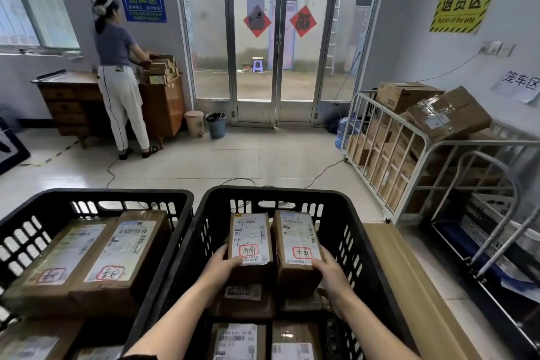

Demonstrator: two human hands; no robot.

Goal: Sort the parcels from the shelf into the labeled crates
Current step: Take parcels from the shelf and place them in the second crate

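Observation:
Two black plastic crates stand below me. Inside the right crate (344, 207) my left hand (222, 264) grips the near end of a small brown parcel (251, 235) with a white label and a red stamp. Beside it, my right hand (328, 270) grips the near end of a second small parcel (295, 238) with the same kind of stamp. Both parcels rest on other parcels lower in that crate. The left crate (96, 196) holds two long brown parcels (87, 254) with red-stamped labels.
A metal cage cart (394, 137) full of cardboard boxes stands to the right, with a metal rack beyond it. A person at the back left handles boxes on a wooden desk (73, 96). Two bins sit by the glass doors. Cables lie on the tiled floor.

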